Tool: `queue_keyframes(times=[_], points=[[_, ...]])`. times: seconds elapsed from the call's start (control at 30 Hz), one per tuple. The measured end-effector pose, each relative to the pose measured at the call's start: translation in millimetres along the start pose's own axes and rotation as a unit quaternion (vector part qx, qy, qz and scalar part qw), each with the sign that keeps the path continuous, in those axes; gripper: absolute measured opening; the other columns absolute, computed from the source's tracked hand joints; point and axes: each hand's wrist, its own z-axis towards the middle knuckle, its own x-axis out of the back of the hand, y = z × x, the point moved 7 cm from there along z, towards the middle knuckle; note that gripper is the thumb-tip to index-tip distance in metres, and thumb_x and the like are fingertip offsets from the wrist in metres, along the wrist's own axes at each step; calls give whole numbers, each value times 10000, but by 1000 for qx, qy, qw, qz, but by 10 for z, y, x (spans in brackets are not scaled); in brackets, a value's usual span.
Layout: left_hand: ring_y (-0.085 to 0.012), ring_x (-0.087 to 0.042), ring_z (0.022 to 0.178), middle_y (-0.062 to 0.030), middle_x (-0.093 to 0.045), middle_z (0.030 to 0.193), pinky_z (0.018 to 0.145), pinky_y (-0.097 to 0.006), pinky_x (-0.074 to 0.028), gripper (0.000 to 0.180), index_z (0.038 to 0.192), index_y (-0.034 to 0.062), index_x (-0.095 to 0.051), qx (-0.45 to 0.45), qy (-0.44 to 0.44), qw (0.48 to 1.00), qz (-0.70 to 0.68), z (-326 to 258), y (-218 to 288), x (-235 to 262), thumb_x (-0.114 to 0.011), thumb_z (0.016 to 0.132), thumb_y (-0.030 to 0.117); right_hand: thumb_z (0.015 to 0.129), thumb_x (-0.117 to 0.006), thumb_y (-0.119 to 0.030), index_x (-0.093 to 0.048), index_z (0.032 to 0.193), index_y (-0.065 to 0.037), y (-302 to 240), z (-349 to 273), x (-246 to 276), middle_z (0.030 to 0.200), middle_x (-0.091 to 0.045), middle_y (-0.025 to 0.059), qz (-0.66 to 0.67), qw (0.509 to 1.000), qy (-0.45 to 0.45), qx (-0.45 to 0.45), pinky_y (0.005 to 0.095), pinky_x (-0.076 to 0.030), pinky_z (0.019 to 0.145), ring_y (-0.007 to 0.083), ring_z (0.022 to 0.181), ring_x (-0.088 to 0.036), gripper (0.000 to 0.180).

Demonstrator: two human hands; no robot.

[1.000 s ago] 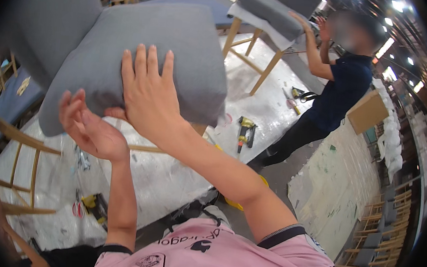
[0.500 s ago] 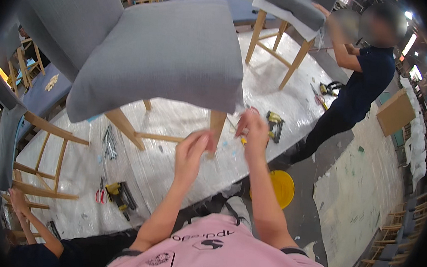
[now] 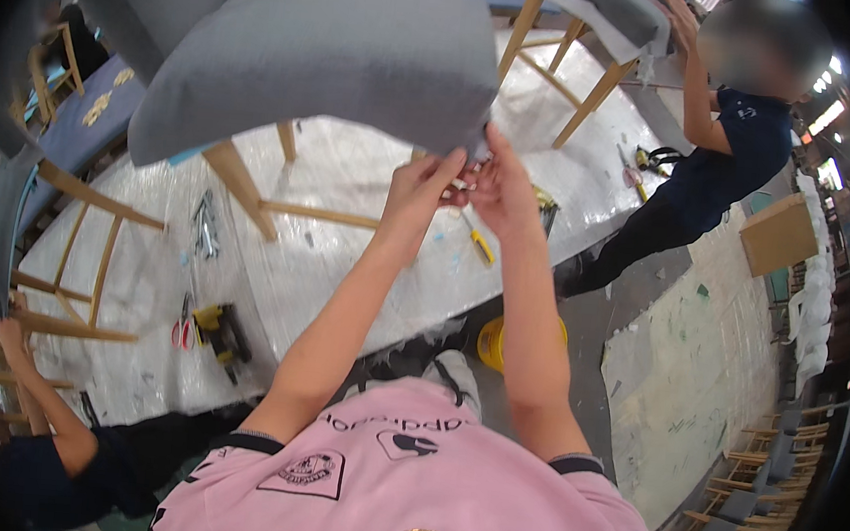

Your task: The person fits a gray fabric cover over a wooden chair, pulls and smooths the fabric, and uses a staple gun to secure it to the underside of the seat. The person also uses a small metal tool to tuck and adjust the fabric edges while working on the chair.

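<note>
A grey upholstered chair (image 3: 332,49) with pale wooden legs stands on the plastic-covered table in front of me. Its near right seat corner hangs over my fingers. My left hand (image 3: 418,197) is closed in a pinch at the lower edge of that corner, thumb uppermost. Close beside it, my right hand (image 3: 506,197) has its fingers curled on the same grey fabric, the index finger lying up along the corner. A small whitish bit shows between the two hands; I cannot make out what it is. The chair leg behind my hands is mostly hidden.
A yellow-handled screwdriver (image 3: 482,242), staple gun (image 3: 222,337), red-handled scissors (image 3: 183,324) and metal bolts (image 3: 205,228) lie on the table (image 3: 335,268). A yellow bucket (image 3: 492,343) stands below its edge. Co-workers handle chairs at right (image 3: 739,141) and lower left (image 3: 57,441).
My hands have come together and risen to the seat's corner, where they now grip the fabric. The view has shifted, so the chair sits higher in the picture. The co-worker's arm at right has lifted.
</note>
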Motion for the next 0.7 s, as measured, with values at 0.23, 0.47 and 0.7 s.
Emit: queue_keyframes(times=[0.23, 0.47, 0.7], points=[[-119, -636, 713, -56, -690, 791, 722, -265, -539, 414, 919, 8, -729, -28, 4, 999, 41, 0, 130, 18, -707, 951, 420, 990, -657, -393, -501, 736, -123, -79, 50, 118, 655, -565, 5, -88, 991, 52, 90, 193, -300, 418, 56, 499, -435, 403], [-125, -646, 663, -83, -712, 768, 637, -260, -525, 446, 861, -36, -714, -85, 32, 990, 106, 108, 103, 63, -695, 962, 397, 1023, -602, -403, -514, 720, -133, 49, 98, 154, 613, -542, 1, -87, 990, 24, 110, 227, -310, 439, 54, 479, -401, 415], [-123, -642, 634, -96, -702, 730, 583, -267, -496, 387, 823, -50, -685, -202, 119, 958, 168, -10, -52, 120, -694, 974, 306, 1031, -597, -381, -572, 752, -138, 246, 117, 288, 588, -506, -43, -63, 986, 57, 145, 239, -323, 449, 50, 473, -414, 371]])
